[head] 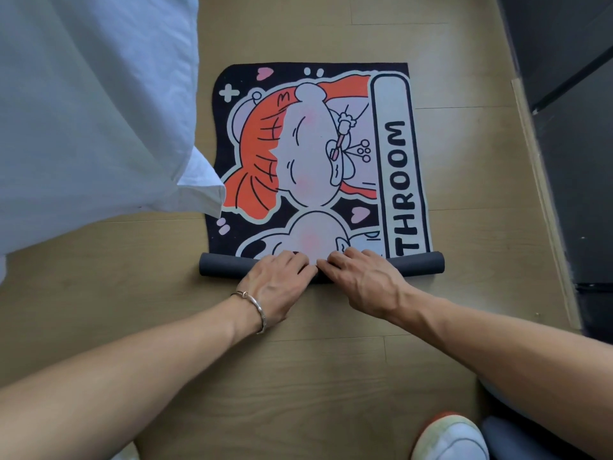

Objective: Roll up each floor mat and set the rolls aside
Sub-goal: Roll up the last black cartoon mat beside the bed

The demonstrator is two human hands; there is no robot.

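Pale wood-look floor (298, 376) runs between a hanging white sheet (93, 104) along its left edge and a dark, glossy unit (570, 127) along its right edge. The floor mat (318, 154) lies flat in the middle of this strip, its far end square to the boards. Its printed side faces up, with a cartoon figure with orange hair on black and the letters "THROOM" down its right side. A corner of the sheet hangs over the mat's left edge.

The mat's near end is wound into a tight roll (219, 264) that shows its dark grey backing and lies across the full width of the mat.

Both hands sit side by side on the middle of that roll. The left hand (275, 280), with a silver bracelet (257, 310) at the wrist, curls its fingers over the top of it, fingertips on the printed face. The right hand (361, 280) grips it the same way, and the two almost touch.

At the floor's near right corner are a white shoe (451, 439) with an orange rim and, beside it, a dark rounded shape (507, 439). This may be another rolled mat, though too little shows to be sure.
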